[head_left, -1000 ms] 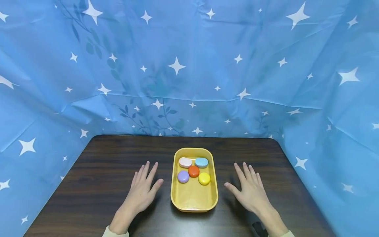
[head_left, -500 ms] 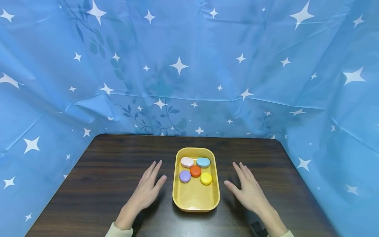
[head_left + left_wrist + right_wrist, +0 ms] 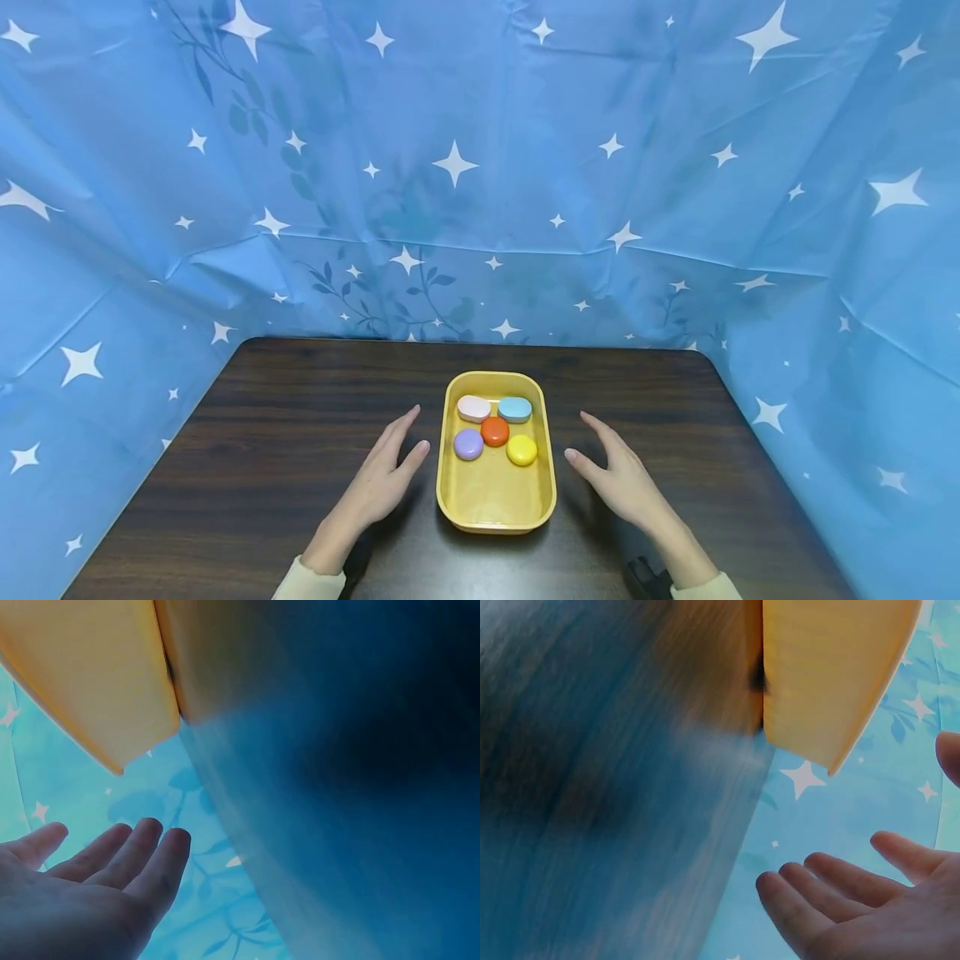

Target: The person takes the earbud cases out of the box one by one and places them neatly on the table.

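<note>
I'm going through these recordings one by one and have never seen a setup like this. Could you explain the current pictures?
There's no machine here, just a person's bare left hand and right hand. The widest picture comes from a camera worn on the head, looking forward and down. The other two come from cameras on the wrists; each shows that hand's fingers and an outer side of the yellow tray.

The tray sits on a dark wooden table. In it lie five smooth pieces: a pink oval, a blue oval, and red, purple and yellow round ones. Behind hangs a blue cloth with white stars.

Nothing is held: the hands flank the tray without touching it.
</note>
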Action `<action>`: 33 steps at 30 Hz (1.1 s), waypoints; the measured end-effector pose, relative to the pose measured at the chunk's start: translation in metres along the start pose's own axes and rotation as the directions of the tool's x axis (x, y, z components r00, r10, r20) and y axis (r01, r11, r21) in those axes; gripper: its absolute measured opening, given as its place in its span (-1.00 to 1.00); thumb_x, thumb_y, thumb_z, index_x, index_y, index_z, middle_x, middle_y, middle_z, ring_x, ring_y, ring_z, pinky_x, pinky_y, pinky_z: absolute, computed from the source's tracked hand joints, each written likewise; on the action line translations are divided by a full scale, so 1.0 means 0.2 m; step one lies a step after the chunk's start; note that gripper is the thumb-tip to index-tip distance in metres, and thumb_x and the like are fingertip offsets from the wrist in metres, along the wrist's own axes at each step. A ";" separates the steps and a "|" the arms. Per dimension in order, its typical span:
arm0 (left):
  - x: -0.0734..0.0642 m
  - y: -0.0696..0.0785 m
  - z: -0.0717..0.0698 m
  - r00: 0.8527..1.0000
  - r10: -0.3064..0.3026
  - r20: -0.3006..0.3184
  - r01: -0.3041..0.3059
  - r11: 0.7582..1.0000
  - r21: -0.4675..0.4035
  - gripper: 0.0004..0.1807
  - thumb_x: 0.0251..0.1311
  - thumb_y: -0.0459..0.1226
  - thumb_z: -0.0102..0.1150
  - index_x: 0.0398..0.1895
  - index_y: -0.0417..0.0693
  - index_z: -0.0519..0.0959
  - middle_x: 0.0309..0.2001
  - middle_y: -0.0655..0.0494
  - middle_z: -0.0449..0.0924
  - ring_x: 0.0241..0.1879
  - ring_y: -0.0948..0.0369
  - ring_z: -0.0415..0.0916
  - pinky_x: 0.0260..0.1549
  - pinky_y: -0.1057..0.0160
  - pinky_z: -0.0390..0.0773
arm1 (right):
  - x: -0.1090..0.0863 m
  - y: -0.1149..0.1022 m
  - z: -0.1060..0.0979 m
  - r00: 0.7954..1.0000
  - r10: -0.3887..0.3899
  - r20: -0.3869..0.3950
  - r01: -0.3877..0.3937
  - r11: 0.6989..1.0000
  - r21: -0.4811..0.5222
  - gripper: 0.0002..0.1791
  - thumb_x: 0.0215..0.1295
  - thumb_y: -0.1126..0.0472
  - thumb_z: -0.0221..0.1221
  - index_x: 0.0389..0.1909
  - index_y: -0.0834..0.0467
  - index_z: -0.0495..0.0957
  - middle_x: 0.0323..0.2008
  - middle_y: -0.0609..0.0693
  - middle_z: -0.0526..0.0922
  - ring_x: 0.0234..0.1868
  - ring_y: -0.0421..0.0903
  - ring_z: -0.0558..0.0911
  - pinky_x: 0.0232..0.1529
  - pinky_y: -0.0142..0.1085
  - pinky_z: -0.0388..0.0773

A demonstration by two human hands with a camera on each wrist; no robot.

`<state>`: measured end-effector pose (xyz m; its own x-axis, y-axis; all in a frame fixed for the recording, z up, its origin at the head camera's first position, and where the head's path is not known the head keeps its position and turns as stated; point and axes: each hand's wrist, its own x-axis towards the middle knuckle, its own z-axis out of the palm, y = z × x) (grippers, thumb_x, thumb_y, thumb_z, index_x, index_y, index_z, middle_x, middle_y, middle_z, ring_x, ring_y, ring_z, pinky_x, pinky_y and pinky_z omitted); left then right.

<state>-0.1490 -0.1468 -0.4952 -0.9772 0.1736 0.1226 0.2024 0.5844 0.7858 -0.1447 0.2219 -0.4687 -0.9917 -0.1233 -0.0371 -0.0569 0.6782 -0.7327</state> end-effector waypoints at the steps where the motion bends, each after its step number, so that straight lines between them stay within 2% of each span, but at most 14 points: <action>1: 0.00 0.00 0.00 1.000 -0.006 0.003 0.006 1.000 -0.011 -0.31 0.50 0.14 -0.05 0.61 0.23 0.14 0.55 0.05 0.16 0.52 0.00 0.12 0.38 -0.25 0.18 | 0.00 0.00 0.00 1.000 0.008 0.003 -0.008 1.000 0.017 -0.08 0.41 -0.33 0.09 0.59 0.07 0.07 0.56 0.20 0.11 0.53 0.30 0.11 0.36 0.37 0.11; 5: 0.01 0.00 0.02 1.000 -0.017 -0.004 0.017 0.999 -0.049 -0.33 0.50 0.12 -0.03 0.59 0.22 0.18 0.53 0.03 0.21 0.47 -0.04 0.22 0.34 -0.25 0.26 | 0.02 0.00 0.02 1.000 0.007 0.002 -0.007 0.998 0.057 -0.10 0.40 -0.30 0.14 0.57 0.09 0.12 0.55 0.20 0.15 0.51 0.29 0.17 0.37 0.27 0.20; 9: 0.01 0.01 0.03 1.000 -0.014 -0.022 0.011 0.996 -0.091 -0.37 0.50 0.05 0.01 0.56 0.17 0.23 0.49 0.00 0.26 0.41 -0.07 0.30 0.29 -0.20 0.36 | 0.03 0.01 0.04 1.000 -0.011 -0.001 0.011 0.995 0.099 -0.19 0.43 -0.16 0.19 0.54 0.10 0.17 0.53 0.20 0.20 0.49 0.26 0.25 0.36 0.16 0.29; 13: 0.01 0.02 0.05 0.999 -0.030 -0.025 0.027 0.992 -0.121 -0.40 0.50 -0.01 0.05 0.54 0.14 0.27 0.45 0.01 0.31 0.35 -0.05 0.37 0.25 -0.12 0.43 | 0.04 0.00 0.06 1.000 -0.028 0.007 0.027 0.989 0.142 -0.25 0.44 -0.08 0.21 0.52 0.13 0.21 0.49 0.19 0.28 0.46 0.24 0.30 0.35 0.16 0.32; 18: 0.02 0.01 0.07 0.999 -0.040 -0.029 0.035 0.989 -0.146 -0.42 0.50 -0.04 0.07 0.51 0.11 0.31 0.42 -0.01 0.35 0.31 -0.05 0.42 0.21 -0.14 0.45 | 0.05 -0.01 0.08 0.999 -0.023 0.028 0.018 0.983 0.180 -0.29 0.45 -0.04 0.21 0.50 0.12 0.25 0.44 0.20 0.35 0.41 0.22 0.37 0.32 0.20 0.34; 27: 0.03 0.04 0.08 0.996 -0.078 0.043 0.085 0.971 -0.222 -0.41 0.48 -0.06 0.09 0.51 0.03 0.31 0.42 -0.12 0.34 0.30 -0.12 0.43 0.21 -0.24 0.42 | 0.07 -0.01 0.12 0.996 -0.015 0.088 -0.013 0.951 0.308 -0.35 0.47 0.08 0.20 0.49 0.14 0.26 0.37 0.24 0.40 0.33 0.21 0.48 0.24 0.08 0.48; 33: 0.06 0.05 0.11 0.992 -0.086 0.093 0.110 0.947 -0.302 -0.43 0.49 -0.15 0.09 0.51 0.02 0.30 0.40 -0.14 0.34 0.30 -0.14 0.42 0.16 -0.16 0.50 | 0.07 0.00 0.14 0.994 -0.009 0.109 -0.032 0.929 0.369 -0.38 0.47 0.14 0.20 0.48 0.11 0.29 0.37 0.23 0.41 0.32 0.21 0.49 0.22 0.04 0.51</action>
<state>-0.1574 -0.1225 -0.4989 -0.9807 0.1954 -0.0019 0.0645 0.3328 0.9408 -0.1563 0.1997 -0.4883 -0.9725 -0.2081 -0.1045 0.0215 0.3664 -0.9302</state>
